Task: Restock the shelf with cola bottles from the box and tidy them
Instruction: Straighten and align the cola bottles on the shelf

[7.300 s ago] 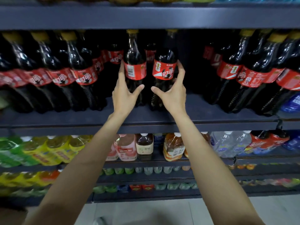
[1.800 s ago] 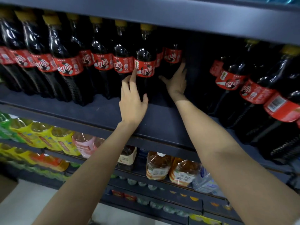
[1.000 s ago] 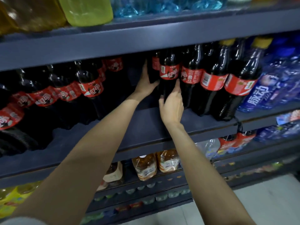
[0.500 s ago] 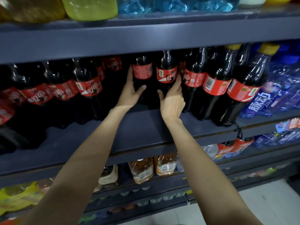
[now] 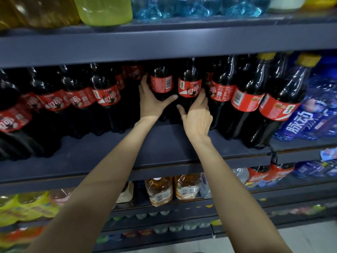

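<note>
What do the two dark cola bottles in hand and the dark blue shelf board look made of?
Dark cola bottles with red labels: likely clear glossy plastic, given sharp highlights. Dark blue shelf board: looks like matte painted metal; uncertain.

Bare shelf front [image 5: 164,148] lies open before the cola bottles [image 5: 107,95]; the upper shelf [image 5: 164,44] caps them closely.

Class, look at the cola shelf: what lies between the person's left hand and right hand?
In the head view, two upright cola bottles stand between the left hand and right hand.
</note>
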Tool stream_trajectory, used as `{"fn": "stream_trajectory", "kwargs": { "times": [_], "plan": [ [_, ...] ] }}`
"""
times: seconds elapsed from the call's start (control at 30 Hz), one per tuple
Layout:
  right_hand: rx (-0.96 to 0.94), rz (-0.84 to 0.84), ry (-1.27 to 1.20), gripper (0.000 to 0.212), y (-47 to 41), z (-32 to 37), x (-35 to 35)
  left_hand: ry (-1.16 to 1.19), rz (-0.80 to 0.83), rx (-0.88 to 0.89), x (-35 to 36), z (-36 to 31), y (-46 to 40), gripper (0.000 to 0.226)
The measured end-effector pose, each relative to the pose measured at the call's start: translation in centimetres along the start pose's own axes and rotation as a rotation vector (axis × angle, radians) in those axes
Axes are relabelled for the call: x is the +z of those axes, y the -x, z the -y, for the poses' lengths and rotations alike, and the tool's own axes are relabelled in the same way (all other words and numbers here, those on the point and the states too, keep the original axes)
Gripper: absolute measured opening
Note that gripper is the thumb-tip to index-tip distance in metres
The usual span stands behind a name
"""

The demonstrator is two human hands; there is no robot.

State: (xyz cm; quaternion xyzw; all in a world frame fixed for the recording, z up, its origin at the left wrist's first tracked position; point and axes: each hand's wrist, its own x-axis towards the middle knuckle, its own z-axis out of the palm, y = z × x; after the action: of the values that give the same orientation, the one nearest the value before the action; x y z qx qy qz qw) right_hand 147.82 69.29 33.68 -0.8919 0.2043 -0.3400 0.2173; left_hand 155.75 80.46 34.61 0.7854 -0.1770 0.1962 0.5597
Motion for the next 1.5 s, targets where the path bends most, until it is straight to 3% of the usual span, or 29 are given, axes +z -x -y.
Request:
{"fn": "stream_trajectory", "kwargs": {
  "times": [0.1,0.33,0.6,0.8,1.27,1.37,1.5],
  "plan": [
    [-0.004,0.019,-0.030,0.084,0.2,-0.1,0.0,-0.083,-0.013,0.000,-0.4,0.1,-0.6,0.102],
    [0.028,0.141,-0.352,0.082,-0.5,-0.5,-0.3,-0.111,-0.078,0.007,-2.9,0.0,1.3,0.095],
    [-0.096,0.388,-0.403,0.099,-2.4,5.3,3.4,-0.099,-0.192,-0.022,-8.7,-1.7,7.8,0.085],
    [-0.148,0.627,-0.447,0.079,-4.5,6.5,5.4,-0.092,-0.183,-0.047,-11.0,-0.7,10.1,0.087],
    [-0.217,0.538,-0.479,0.078,-3.9,8.3,7.1,-0.026,0.071,-0.070,-14.3,-0.5,10.2,0.083],
    [-0.200,0.552,-0.468,0.083,-3.7,8.4,7.1,-0.126,0.030,-0.037,-14.5,-0.7,10.6,0.084],
    [-0.190,0.571,-0.547,0.090,-2.7,7.5,5.6,-0.228,-0.136,-0.051,-13.4,-1.6,11.1,0.102]
  ]
}}
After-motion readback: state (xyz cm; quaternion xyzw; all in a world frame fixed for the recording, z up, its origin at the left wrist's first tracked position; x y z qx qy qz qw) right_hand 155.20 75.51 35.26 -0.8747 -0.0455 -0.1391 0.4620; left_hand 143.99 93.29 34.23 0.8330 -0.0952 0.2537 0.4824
